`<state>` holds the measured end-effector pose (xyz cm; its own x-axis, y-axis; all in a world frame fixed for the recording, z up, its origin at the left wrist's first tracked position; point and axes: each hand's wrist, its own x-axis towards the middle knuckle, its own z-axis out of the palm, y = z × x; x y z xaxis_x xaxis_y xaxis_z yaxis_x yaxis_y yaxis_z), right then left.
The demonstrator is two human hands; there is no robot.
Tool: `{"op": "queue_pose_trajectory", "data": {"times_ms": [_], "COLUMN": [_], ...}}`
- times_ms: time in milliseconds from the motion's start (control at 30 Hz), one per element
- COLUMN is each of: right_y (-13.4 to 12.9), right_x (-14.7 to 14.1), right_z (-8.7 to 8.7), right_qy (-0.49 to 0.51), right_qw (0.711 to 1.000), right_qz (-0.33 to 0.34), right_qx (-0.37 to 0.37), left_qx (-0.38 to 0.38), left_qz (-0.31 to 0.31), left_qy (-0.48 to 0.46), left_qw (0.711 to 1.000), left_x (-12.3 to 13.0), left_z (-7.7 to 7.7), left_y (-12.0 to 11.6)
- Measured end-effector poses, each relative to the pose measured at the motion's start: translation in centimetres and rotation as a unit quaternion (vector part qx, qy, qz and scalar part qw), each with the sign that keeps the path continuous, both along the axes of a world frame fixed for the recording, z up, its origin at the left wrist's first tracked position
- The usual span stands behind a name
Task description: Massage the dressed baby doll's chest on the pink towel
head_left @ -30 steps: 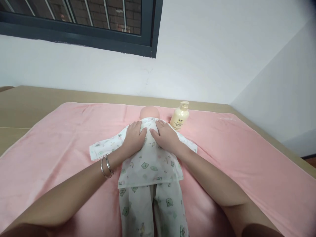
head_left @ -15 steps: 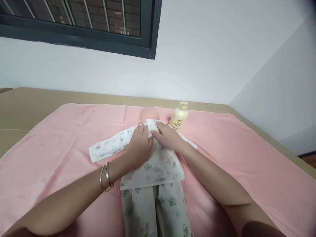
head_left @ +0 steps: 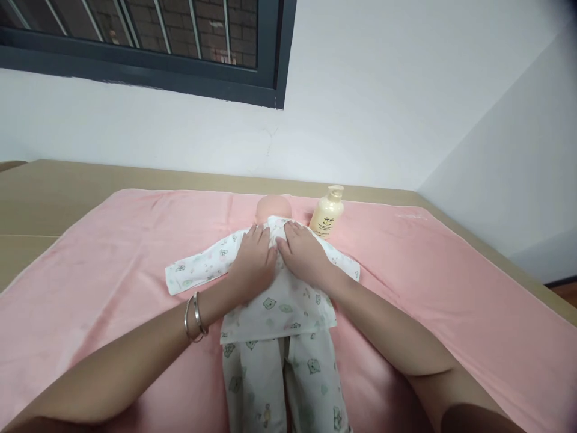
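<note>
In the middle lies a baby doll dressed in a white printed top and matching trousers. Its smooth bald head points toward the wall, and no facial features show. My left hand rests flat on the left side of the upper top, fingers stretched forward. On the other side, my right hand lies flat on the cloth near the collar, thumb close to my left hand. Both hands are open and hold nothing. The doll's sleeves spread to either side, and its feet are out of view.
A cream pump bottle stands just right of the doll's head. Beneath everything is a pink blanket on a wooden table. A white wall with a dark-framed window rises behind.
My right hand and forearm have shifted slightly, and more of the doll's right-side sleeve shows. My left hand has moved very little and stays on the top.
</note>
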<state>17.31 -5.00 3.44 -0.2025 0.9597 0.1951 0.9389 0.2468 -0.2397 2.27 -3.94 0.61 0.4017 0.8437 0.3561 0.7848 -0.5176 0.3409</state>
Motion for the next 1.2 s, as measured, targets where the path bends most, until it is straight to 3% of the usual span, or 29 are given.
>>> {"op": "queue_pose_trajectory", "data": {"times_ms": [167,367,467,600,733,800,900,1200], "right_y": [-1.9,1.2,0.3,-1.9,-0.7,0.5,1.5,1.5], "right_x": [-0.9,0.7,0.0,-0.7,0.4,0.9,0.9,-0.5], "right_z": [0.4,0.3,0.2,0.9,1.4,1.0,0.1,-1.8], "right_qy": [-0.006,0.046,0.021,-0.012,0.025,0.027,0.017,0.075], "right_qw": [1.000,0.999,0.999,0.999,0.997,0.998,0.999,0.996], "right_qz": [0.027,-0.006,-0.012,0.026,0.045,0.038,0.036,-0.008], "right_qx": [0.007,-0.024,-0.023,-0.035,-0.057,-0.042,-0.017,0.044], "left_qx": [0.004,0.025,-0.022,-0.091,-0.031,-0.004,-0.023,-0.089], "left_qz": [0.014,0.047,0.052,0.060,0.065,0.058,0.057,0.038], "left_qy": [-0.013,0.020,0.013,-0.023,0.007,0.013,-0.004,-0.092], "left_qw": [1.000,0.998,0.998,0.994,0.997,0.998,0.998,0.991], "left_x": [-0.7,0.4,-0.1,-0.7,-0.3,-0.1,-0.2,-0.9], "left_z": [0.2,0.1,0.8,1.9,1.3,0.7,0.1,1.2], "left_y": [1.4,-1.2,0.3,2.4,1.1,0.2,0.2,3.0]}}
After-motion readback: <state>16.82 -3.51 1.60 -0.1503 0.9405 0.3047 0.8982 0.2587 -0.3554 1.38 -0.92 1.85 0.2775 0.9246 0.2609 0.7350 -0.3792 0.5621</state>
